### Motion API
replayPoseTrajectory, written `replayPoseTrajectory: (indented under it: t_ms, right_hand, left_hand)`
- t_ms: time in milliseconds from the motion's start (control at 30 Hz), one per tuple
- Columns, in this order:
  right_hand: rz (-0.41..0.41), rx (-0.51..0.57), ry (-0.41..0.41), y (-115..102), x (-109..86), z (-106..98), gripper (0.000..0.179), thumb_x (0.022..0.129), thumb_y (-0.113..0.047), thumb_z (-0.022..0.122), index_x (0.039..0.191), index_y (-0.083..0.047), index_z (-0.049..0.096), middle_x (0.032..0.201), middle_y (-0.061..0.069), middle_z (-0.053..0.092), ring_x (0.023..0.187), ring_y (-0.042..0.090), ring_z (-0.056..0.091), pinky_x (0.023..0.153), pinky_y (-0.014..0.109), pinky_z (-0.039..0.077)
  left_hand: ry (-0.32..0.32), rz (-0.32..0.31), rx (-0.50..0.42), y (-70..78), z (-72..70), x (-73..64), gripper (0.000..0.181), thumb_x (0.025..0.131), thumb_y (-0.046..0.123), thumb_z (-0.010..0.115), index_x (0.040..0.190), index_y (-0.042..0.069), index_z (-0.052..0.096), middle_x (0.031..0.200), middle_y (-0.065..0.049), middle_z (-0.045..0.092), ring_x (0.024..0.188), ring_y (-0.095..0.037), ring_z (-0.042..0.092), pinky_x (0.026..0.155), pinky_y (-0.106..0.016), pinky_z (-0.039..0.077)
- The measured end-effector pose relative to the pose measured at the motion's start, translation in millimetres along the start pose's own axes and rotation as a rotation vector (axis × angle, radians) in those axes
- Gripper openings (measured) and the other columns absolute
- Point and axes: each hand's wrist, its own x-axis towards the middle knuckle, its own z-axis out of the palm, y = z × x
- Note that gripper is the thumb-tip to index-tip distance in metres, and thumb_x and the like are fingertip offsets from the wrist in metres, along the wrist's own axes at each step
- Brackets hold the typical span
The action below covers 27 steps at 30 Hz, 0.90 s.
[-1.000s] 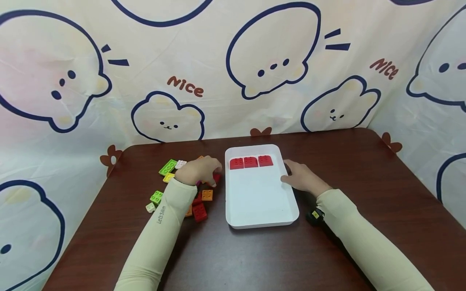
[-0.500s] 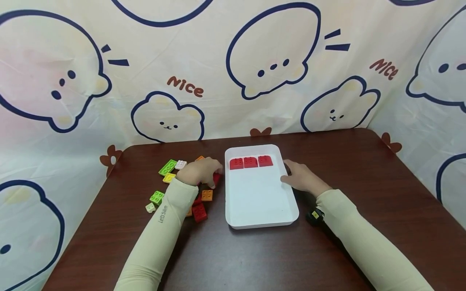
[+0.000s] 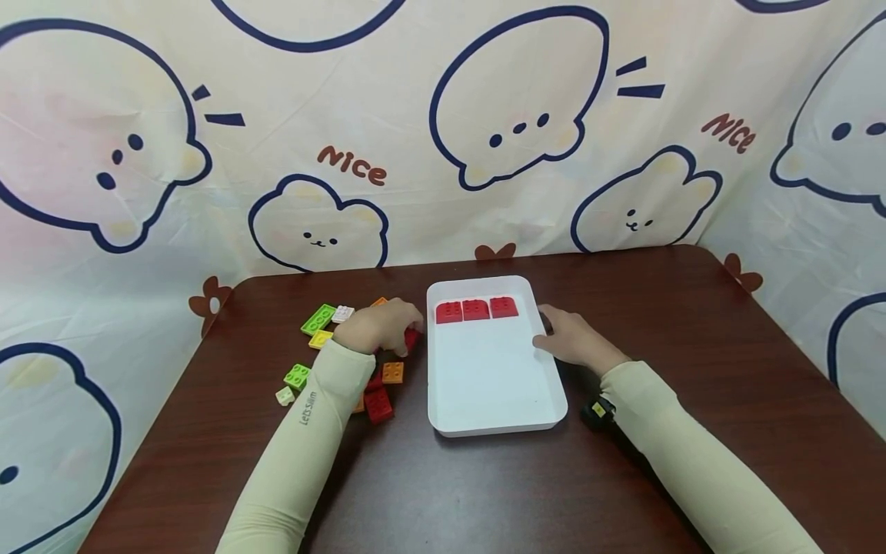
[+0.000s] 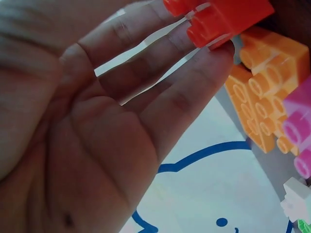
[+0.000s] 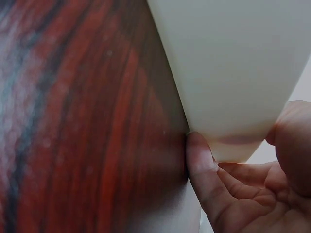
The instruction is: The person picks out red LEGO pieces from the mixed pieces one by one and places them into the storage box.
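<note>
My left hand (image 3: 379,325) reaches down over loose toy building bricks left of the white tray (image 3: 494,377). Its fingertips hold a red brick (image 4: 238,19), which shows in the head view as a red patch below the fingers; the thumb tip is out of the left wrist view. Beside those fingertips lie orange bricks (image 4: 269,82) and a pink brick (image 4: 299,119). At the tray's right side, my right hand (image 3: 573,337) grips the edge, thumb at the rim and fingers against the outer wall. Three red bricks (image 3: 476,309) stand in a row at the tray's far end.
Left of the tray, the scattered bricks include a long green one (image 3: 318,318), a yellow one (image 3: 321,338), an orange one (image 3: 393,372) and a red one (image 3: 378,405). Behind the dark wooden table (image 3: 498,500) hangs a printed cloth (image 3: 415,100).
My left hand has shifted very slightly over the bricks, its fingers still at the red one. The right hand and the tray have stayed in place.
</note>
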Motion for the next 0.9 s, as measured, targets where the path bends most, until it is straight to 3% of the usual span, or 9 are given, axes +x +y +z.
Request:
replayPoseTrajectory:
  t_ms: [433,900]
  right_hand:
    - [0.022,0.003,-0.007,-3,-2.0,-1,0.067,0.097,-0.019,0.062,0.153,0.004,0.034,0.139,0.028,0.054,0.115,0.038,0.058,0.100,0.057,0.048]
    - [0.023,-0.013,-0.003,-1,-0.5,0,0.067,0.098,-0.020,0.062,0.153,0.004,0.033,0.141,0.028,0.052,0.118,0.038,0.056,0.103,0.057,0.046]
  left_hand:
    - [0.040,0.007,-0.013,4.3,-7.8,-12.2,0.051,0.080,0.008,0.086,0.127,0.015,0.068,0.115,-0.009,0.064,0.095,-0.026,0.059,0.069,-0.035,0.060]
    - [0.140,0.046,0.012,4.2,-26.4,-30.2,0.060,0.078,0.011,0.088,0.133,0.008,0.064,0.113,-0.010,0.066,0.100,-0.027,0.061,0.078,-0.039,0.060]
